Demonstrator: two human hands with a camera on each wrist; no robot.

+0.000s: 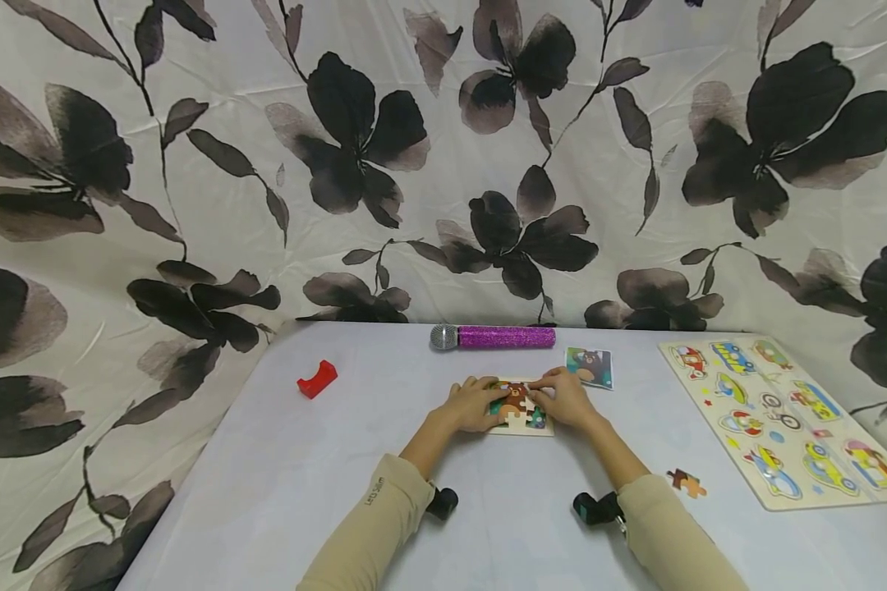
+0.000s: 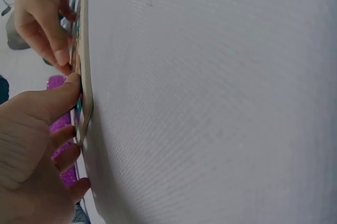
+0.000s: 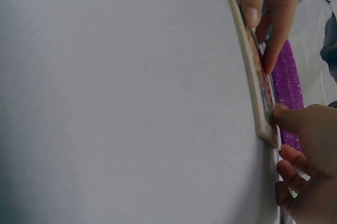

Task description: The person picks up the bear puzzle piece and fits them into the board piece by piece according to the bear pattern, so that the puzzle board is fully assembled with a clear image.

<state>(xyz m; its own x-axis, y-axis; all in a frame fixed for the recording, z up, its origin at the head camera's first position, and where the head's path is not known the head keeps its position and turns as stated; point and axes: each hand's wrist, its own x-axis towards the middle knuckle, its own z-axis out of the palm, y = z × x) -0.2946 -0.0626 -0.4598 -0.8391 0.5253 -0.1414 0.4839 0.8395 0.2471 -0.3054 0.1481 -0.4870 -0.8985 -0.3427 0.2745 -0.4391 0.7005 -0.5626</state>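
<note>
A small jigsaw puzzle board (image 1: 521, 428) with a brown bear picture lies flat between both hands, with pale bare wood showing along its lower part. My left hand (image 1: 471, 405) holds its left side; in the left wrist view the thumb (image 2: 71, 83) rests on top and the other fingers curl beside the edge. At the upper right of the picture, my right hand (image 1: 567, 400) pinches a puzzle piece, mostly hidden by the fingers. In the right wrist view its thumb (image 3: 284, 116) lies on the board's surface. A loose brown puzzle piece group (image 1: 686, 483) lies to the right.
A purple glitter microphone (image 1: 506, 337) lies behind the puzzle board. Behind my right hand is a bear picture card (image 1: 593, 367). A large vehicle puzzle board (image 1: 791, 427) covers the table's right side. A red curved block (image 1: 317, 379) sits at left. Floral cloth (image 1: 443, 164) hangs behind the table.
</note>
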